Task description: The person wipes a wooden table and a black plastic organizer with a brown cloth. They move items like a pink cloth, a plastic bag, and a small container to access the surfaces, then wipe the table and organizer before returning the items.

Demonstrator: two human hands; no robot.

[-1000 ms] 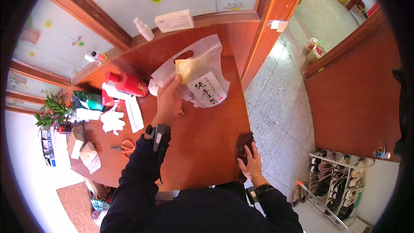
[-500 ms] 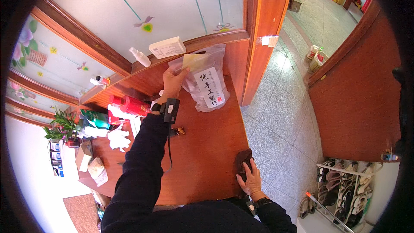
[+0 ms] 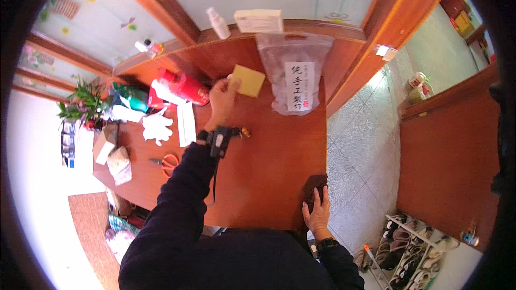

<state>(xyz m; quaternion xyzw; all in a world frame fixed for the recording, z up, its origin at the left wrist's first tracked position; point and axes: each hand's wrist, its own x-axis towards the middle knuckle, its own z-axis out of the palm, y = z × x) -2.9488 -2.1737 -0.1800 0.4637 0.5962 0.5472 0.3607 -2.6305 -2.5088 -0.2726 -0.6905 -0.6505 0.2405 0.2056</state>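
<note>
My left hand (image 3: 222, 99) is raised over the far part of the table (image 3: 258, 182), pinching a yellow square of paper like a sticky note (image 3: 249, 81) by its left edge. To the right of the paper stands a clear zip bag (image 3: 277, 70) with a white label, propped against the wooden partition. At the near right table edge, my right hand (image 3: 319, 212) lies on a dark brown item, perhaps a cloth (image 3: 312, 185), its fingers stretched out. Just right of my left wrist sits a small brown-gold trinket (image 3: 245, 132).
Red-handled scissors (image 3: 170, 164), white gloves (image 3: 157, 128), a red bottle (image 3: 185, 87) and a potted plant (image 3: 83, 104) stand or lie to the left. A spray bottle (image 3: 217, 23) and white box (image 3: 259, 21) sit on the ledge. A shoe rack (image 3: 414, 247) is on the right.
My left hand has drawn the yellow paper away from the bag, leftward and nearer. My view has shifted, bringing the scissors into sight. My right hand stays on the dark item.
</note>
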